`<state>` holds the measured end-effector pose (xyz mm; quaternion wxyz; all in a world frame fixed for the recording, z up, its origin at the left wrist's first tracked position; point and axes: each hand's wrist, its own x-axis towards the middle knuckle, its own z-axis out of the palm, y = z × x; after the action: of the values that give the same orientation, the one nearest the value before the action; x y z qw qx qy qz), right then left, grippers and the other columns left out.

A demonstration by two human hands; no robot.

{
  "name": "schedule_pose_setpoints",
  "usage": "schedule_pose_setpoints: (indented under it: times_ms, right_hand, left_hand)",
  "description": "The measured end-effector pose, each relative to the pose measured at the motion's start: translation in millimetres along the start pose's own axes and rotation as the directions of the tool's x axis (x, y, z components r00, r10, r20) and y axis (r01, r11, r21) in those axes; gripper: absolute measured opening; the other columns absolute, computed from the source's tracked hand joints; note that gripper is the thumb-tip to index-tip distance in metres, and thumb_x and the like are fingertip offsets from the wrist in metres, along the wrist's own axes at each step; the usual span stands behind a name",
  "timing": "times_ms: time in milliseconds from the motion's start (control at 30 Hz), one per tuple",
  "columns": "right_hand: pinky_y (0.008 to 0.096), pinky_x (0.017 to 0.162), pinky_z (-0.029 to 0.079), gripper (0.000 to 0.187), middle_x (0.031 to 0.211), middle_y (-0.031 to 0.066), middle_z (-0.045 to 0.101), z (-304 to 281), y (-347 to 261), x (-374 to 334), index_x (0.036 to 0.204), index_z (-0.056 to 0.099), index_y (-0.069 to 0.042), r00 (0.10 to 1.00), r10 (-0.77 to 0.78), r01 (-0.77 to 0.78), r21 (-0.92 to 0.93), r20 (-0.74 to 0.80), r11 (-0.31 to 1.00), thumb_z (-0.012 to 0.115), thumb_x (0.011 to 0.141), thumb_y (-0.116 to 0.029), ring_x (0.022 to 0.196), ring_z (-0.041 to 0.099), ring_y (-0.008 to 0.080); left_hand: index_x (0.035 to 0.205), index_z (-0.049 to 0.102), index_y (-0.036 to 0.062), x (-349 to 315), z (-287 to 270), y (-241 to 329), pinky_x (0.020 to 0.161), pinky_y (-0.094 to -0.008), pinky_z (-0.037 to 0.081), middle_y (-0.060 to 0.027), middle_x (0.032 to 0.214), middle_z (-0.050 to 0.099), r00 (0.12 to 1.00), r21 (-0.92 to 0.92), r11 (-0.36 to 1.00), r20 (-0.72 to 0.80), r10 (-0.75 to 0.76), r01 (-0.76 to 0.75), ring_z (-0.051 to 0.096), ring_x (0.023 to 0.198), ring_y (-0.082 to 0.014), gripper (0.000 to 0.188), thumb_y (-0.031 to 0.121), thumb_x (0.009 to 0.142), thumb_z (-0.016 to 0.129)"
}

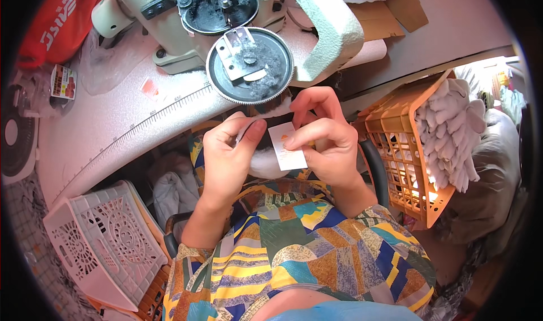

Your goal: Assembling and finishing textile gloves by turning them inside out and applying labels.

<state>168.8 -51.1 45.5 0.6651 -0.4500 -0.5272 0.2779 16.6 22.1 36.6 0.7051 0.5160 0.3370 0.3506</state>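
Observation:
A small white card-like label (pixel 289 156) with a faint orange mark is pinched between the thumb and fingers of my right hand (pixel 331 143). Opposite it, my left hand (pixel 229 154) closes thumb against fingers on the edge of a white fluffy piece (pixel 268 164). That piece hangs below and behind the label, partly hidden by it and by my fingers. Both hands are just below the toothed round disc (pixel 250 89) of a pale sewing machine (pixel 334 24). Grey fluff clings to the disc.
A white worktop (pixel 121 134) with a printed ruler curves along the left. At lower left stands a white plastic crate (pixel 107 236). An orange basket (pixel 390 123) on the right holds many pale fluffy pieces (pixel 449 128). A red bag (pixel 59 24) lies at upper left.

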Motion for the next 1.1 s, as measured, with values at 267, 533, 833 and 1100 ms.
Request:
schedule_pose_setpoints:
  times_ms: [267,533,833,1100]
  right_hand:
    - [0.0249,0.065,0.042,0.028,0.082,0.0053,0.056,-9.3,3.5,0.1,0.084,0.076,-0.008,0.991,-0.053,0.072,-0.155,0.12,0.985,0.079,0.06,0.008,0.074,0.054,0.014]
    - [0.0271,0.071,0.049,0.014,0.09,0.0101,0.066,-10.6,0.7,3.6,0.089,0.071,0.0,0.982,0.1,-0.073,-0.164,0.16,0.984,0.065,0.077,-0.001,0.081,0.064,0.0172]
    - [0.0214,0.072,0.048,0.031,0.088,0.0049,0.067,5.7,-7.0,-3.8,0.112,0.061,0.001,0.899,0.436,-0.43,0.226,0.021,0.874,0.072,0.083,0.0,0.081,0.061,0.0067]
    - [0.0225,0.071,0.05,0.02,0.082,0.005,0.068,6.9,1.2,-7.2,0.095,0.06,0.0,0.936,0.346,-0.35,-0.056,-0.065,0.935,0.074,0.082,-0.002,0.079,0.064,0.0071]
  left_hand:
    - [0.088,0.068,-0.0054,-2.1,-2.2,0.3,0.065,-0.0204,0.037,0.0029,0.075,0.053,0.999,-0.061,0.998,0.038,-0.026,0.028,0.047,0.072,-0.0031,0.01,0.003,0.09,0.065]
    - [0.089,0.068,-0.0056,-3.6,-6.6,-0.3,0.066,-0.0206,0.037,0.0025,0.076,0.053,0.998,-0.099,0.995,0.055,-0.011,0.016,0.046,0.073,-0.0035,0.011,0.005,0.091,0.065]
    - [0.088,0.067,-0.0059,-4.7,-3.3,-1.3,0.065,-0.0204,0.035,0.0029,0.076,0.05,1.0,-0.071,0.997,0.017,-0.001,0.002,0.044,0.072,-0.0039,0.013,0.006,0.091,0.066]
    - [0.087,0.067,-0.0058,-7.0,-2.4,-2.5,0.064,-0.0207,0.035,0.0026,0.076,0.049,0.999,-0.07,0.997,0.017,0.036,-0.034,0.044,0.072,-0.004,0.012,0.006,0.09,0.066]
